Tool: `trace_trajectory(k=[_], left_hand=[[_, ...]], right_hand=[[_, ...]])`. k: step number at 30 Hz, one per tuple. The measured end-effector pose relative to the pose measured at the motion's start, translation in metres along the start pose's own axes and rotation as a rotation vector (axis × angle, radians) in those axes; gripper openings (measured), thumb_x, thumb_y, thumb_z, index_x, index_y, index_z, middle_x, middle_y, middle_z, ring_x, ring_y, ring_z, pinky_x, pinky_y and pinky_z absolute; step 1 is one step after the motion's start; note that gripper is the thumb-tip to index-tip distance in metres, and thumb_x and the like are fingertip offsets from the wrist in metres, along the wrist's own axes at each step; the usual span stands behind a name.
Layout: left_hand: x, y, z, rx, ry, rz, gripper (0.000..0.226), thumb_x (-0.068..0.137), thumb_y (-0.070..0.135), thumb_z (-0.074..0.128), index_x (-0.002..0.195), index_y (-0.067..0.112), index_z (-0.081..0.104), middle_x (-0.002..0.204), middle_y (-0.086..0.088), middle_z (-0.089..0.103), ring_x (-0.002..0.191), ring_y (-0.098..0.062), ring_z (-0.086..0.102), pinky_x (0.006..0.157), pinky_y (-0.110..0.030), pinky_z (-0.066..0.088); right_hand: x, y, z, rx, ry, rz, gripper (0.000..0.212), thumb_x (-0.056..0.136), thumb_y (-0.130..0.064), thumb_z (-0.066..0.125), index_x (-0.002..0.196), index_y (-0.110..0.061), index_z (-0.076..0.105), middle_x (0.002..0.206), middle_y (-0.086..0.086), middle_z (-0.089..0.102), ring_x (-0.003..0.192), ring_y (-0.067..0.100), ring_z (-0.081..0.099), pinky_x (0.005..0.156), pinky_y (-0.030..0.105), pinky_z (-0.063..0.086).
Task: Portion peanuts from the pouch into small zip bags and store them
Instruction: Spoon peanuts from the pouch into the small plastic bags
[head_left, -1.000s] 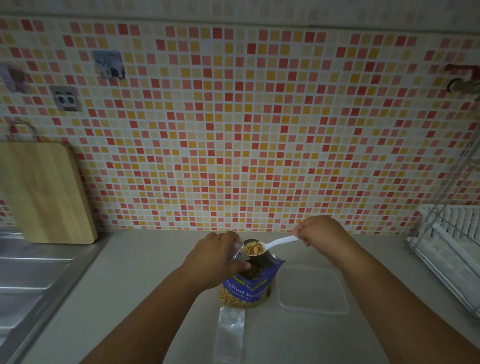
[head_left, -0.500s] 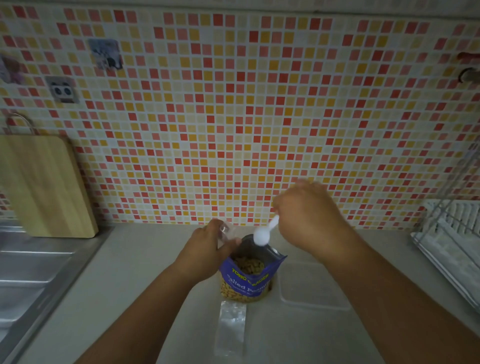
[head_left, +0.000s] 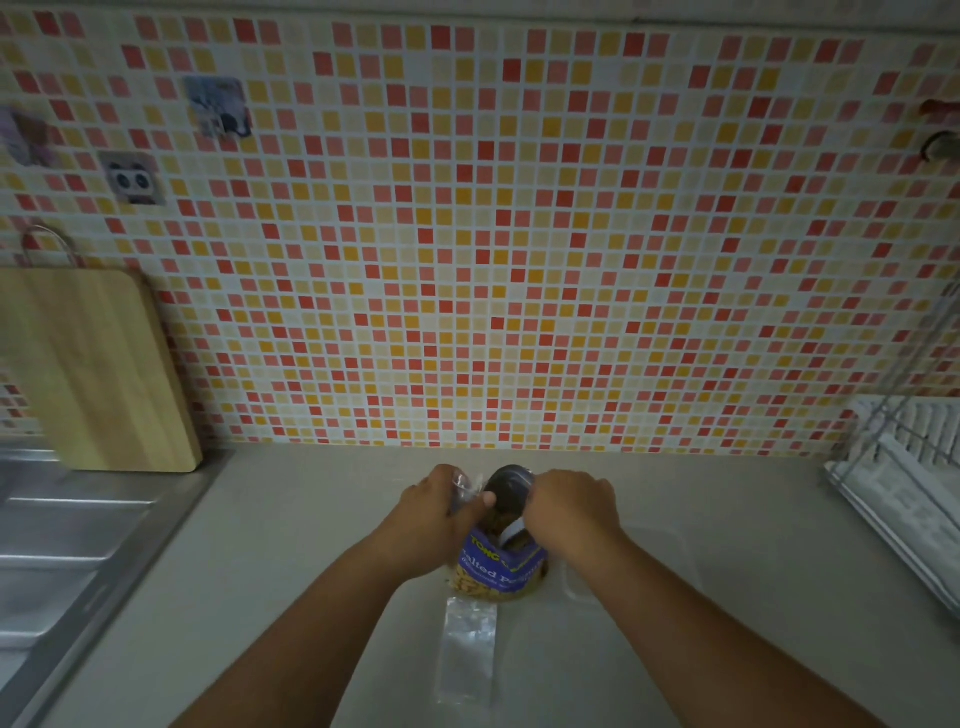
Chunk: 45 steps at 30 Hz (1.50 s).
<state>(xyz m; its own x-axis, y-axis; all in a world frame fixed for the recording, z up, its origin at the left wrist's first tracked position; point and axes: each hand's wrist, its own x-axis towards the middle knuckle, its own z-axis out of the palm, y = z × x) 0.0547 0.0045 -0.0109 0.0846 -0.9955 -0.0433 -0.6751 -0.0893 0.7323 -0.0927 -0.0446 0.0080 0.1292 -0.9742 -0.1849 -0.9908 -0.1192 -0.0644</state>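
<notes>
- At my far left, the steel sink (head_left: 62, 545) and the pale wooden cutting board (head_left: 98, 369) leaning on the tiled wall are as they were.
- The left hand (head_left: 441, 514) has barely moved. Its fingers stay curled round the small clear zip bag (head_left: 461, 486), which it holds just beside the pouch mouth.
- A spare flat clear zip bag (head_left: 467, 649) lies untouched on the grey counter (head_left: 291, 545), in front of the pouch.
- The blue foil peanut pouch (head_left: 498, 564) stands upright and open between both hands.
- The white plastic spoon (head_left: 511, 531) is the change. A second ago it sat loaded above the pouch, then it tipped toward the held bag. Now it is dipped into the pouch, its bowl hidden.
- The right hand (head_left: 571, 512) has come down with it, closed round the handle.
- I judge one scoop was delivered and the next is being dug. How full the held bag is, I cannot tell.
- The clear rectangular plastic container (head_left: 574, 590) shows only an edge beside the right arm, so storing looks some way off.
</notes>
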Motion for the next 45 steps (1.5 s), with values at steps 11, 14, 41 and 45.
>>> trace_trajectory(k=[11,14,41,45], left_hand=[[-0.004,0.003,-0.027,-0.068,0.053,0.053,0.033,0.087,0.045,0.054,0.111,0.023,0.047,0.100,0.001,0.061,0.086,-0.012,0.058,0.067,-0.022,0.046],[-0.004,0.003,-0.031,0.034,0.072,0.111,0.033,0.086,0.044,0.059,0.111,0.025,0.048,0.103,0.005,0.057,0.089,-0.012,0.055,0.066,-0.020,0.042],[0.007,0.031,0.001,0.214,0.032,0.246,0.042,0.082,0.042,0.063,0.113,0.019,0.047,0.098,0.002,0.053,0.090,-0.018,0.048,0.073,-0.030,0.043],[0.008,0.032,0.005,0.039,0.080,0.209,0.041,0.087,0.040,0.058,0.118,0.015,0.047,0.100,-0.002,0.058,0.087,-0.018,0.055,0.072,-0.033,0.048]], right_hand=[[0.020,0.045,-0.012,0.055,-0.323,0.094,0.009,0.093,-0.018,0.043,0.090,-0.013,0.051,0.071,0.001,0.044,0.087,0.019,0.047,0.079,0.024,0.036],[0.013,0.053,-0.021,-0.081,-0.280,0.011,0.004,0.092,-0.011,0.047,0.091,-0.014,0.044,0.066,-0.002,0.036,0.085,0.016,0.044,0.078,0.021,0.034],[-0.024,0.009,-0.093,0.074,0.107,-0.282,0.022,0.090,-0.021,0.048,0.084,-0.013,0.068,0.082,0.003,0.065,0.078,0.021,0.058,0.072,0.032,0.051],[-0.048,-0.009,-0.110,-0.198,0.313,-0.551,0.022,0.084,-0.027,0.057,0.103,-0.022,0.068,0.100,-0.001,0.066,0.102,0.020,0.048,0.095,0.034,0.035]])
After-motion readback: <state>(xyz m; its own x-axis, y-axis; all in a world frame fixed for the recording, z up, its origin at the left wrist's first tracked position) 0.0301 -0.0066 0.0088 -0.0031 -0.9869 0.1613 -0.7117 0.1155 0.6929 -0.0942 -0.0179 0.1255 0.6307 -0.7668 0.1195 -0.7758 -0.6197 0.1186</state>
